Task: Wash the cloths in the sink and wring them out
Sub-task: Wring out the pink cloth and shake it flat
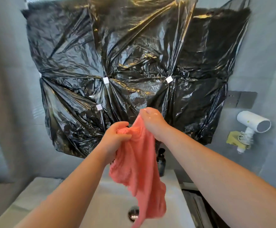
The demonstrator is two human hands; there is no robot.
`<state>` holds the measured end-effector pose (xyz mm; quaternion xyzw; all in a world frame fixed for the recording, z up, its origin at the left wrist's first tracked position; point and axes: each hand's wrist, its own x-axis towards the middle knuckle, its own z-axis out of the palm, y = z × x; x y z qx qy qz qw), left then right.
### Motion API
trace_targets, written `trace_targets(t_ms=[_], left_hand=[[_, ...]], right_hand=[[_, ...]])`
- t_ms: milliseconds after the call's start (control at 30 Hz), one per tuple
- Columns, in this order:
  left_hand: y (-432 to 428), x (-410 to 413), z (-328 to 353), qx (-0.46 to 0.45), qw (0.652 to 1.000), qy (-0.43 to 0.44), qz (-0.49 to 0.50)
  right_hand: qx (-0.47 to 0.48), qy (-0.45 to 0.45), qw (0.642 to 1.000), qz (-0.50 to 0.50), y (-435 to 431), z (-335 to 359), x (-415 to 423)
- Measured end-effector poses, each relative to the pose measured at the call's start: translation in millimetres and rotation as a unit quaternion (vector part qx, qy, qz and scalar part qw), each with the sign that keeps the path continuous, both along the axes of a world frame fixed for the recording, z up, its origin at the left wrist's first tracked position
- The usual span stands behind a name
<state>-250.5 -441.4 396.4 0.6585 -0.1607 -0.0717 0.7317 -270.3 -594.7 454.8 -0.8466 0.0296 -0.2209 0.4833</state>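
Backdrop: black plastic sheeting is covering the wall behind a white sink.
Grip: left hand and right hand are clutching the pink cloth at its bunched top.
Cloth: it is hanging limp over the sink, seemingly soft and water-heavy.
Hold: I judge it is wanting fistfuls lower down.

White sink, metal drain in basin, dark bottle behind

pink cloth tail and sink beyond bottom edge

Left hand, right hand, fingers clenched
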Motion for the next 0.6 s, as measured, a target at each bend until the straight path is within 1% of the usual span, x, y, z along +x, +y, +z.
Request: trace_targets(t_ms=[67,100,133,167,200,233,267,300,333,367,433,500,533,600], left_hand=[[2,0,15,-0.007,0.999,0.03,-0.033],[3,-1,22,0.004,0.998,0.028,-0.055],[5,-2,28,0.039,0.997,0.006,-0.067],[5,-3,33,0.096,0.993,-0.032,-0.065],[4,-5,38,0.172,0.981,-0.074,-0.048],[3,-5,44,0.252,0.961,-0.11,-0.027],[3,-6,50,0.32,0.939,-0.128,-0.015],[3,-6,56,0.361,0.924,-0.129,-0.011],[3,-5,63,0.372,0.921,-0.118,-0.005],[4,-3,70,0.357,0.928,-0.106,0.004],[7,0,85,0.287,0.953,-0.091,0.025],[4,0,102,0.226,0.969,-0.096,0.04],[0,-1,111,0.203,0.972,-0.11,0.044],[-10,-6,129,0.169,0.971,-0.154,0.069]], right_hand=[[0.014,0.0,1.0,0.024,4,20,-1],[0.019,-0.006,0.999,0.033,5,29,-3],[0.025,-0.014,0.999,0.038,5,37,-5],[0.024,-0.021,0.999,0.041,4,44,-6],[0.018,-0.028,0.998,0.044,4,50,-7],[0.006,-0.033,0.998,0.049,3,57,-10],[-0.012,-0.032,0.998,0.054,2,62,-12],[-0.027,-0.03,0.998,0.056,1,65,-14],[-0.039,-0.03,0.997,0.058,-1,69,-16],[-0.046,-0.034,0.996,0.062,-2,72,-17],[-0.045,-0.052,0.995,0.073,-5,76,-20],[-0.05,-0.05,0.994,0.086,-9,80,-24],[-0.066,-0.03,0.992,0.102,-12,81,-28],[-0.1,0.047,0.984,0.143,-20,79,-32]])
